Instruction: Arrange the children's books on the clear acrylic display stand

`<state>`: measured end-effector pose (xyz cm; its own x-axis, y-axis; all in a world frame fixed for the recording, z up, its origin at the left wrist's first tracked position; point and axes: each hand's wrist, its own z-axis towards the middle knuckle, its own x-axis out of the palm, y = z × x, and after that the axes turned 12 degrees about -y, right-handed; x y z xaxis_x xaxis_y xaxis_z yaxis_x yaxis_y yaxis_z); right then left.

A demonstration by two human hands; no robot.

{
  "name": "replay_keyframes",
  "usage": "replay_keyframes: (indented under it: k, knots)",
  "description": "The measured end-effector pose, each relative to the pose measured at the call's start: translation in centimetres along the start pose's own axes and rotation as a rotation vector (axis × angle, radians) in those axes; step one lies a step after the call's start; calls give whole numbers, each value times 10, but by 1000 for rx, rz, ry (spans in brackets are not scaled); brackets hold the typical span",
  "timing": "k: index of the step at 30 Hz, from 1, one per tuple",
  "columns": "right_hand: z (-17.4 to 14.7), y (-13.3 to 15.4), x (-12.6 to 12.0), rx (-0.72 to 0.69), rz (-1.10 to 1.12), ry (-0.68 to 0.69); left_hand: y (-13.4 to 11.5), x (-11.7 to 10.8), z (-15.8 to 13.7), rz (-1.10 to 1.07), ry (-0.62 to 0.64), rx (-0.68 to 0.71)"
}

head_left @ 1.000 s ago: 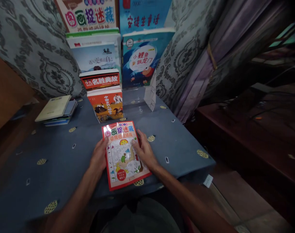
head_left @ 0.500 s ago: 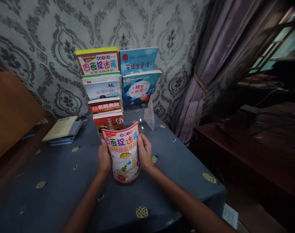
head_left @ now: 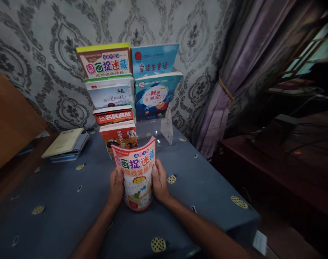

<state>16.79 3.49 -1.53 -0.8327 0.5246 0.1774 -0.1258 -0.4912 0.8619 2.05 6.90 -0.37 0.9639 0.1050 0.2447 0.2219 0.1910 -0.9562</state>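
A children's picture book (head_left: 138,176) with a red border stands upright between my hands, its cover bowed into a curve. My left hand (head_left: 116,185) grips its left edge and my right hand (head_left: 160,181) its right edge, thumbs toward me. Just behind it rises a clear stepped book stand (head_left: 167,126). On the stand's left side several books lean in tiers, an orange-red book (head_left: 118,136) lowest and a yellow-topped picture book (head_left: 106,61) highest. A blue fairy-tale book (head_left: 154,59) and a teal carp book (head_left: 155,97) fill the upper right tiers. Below them the clear lower tiers show.
A small pile of books (head_left: 65,144) lies left of the stand on the dark blue tablecloth (head_left: 80,216). A brown board (head_left: 15,118) stands at the far left. To the right hang a tied purple curtain (head_left: 215,118) and a dark red cabinet (head_left: 274,162).
The view has shifted slightly closer to the stand. Both hands still hold the picture book, now a little lower in view and bent more tightly, with its top edges curling forward.
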Motion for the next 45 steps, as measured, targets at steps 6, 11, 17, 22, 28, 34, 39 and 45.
replay_keyframes:
  k: [6, 11, 17, 22, 28, 34, 39, 45]
  knots:
    - [0, -1, -6, -35, 11, 143, 9, -7, 1, -34, 41, 10]
    - [1, 1, -7, -27, 52, 233, 7, -12, 7, -16, 85, 89]
    - [3, -4, -9, 8, 34, 179, -10, -13, 13, 36, 56, 227]
    - [4, -20, -12, -12, -17, 16, -10, -20, 14, 121, -27, 240]
    - [6, -24, -11, -13, -78, 2, -7, -21, 20, 181, -82, 219]
    - [7, -18, -10, 22, -140, 72, -13, -19, 24, 158, -45, 133]
    - [6, -20, -11, 30, -181, 104, -11, -22, 25, 112, -54, 101]
    - [5, -32, -15, 50, -241, 112, -10, -22, 23, 65, -34, 84]
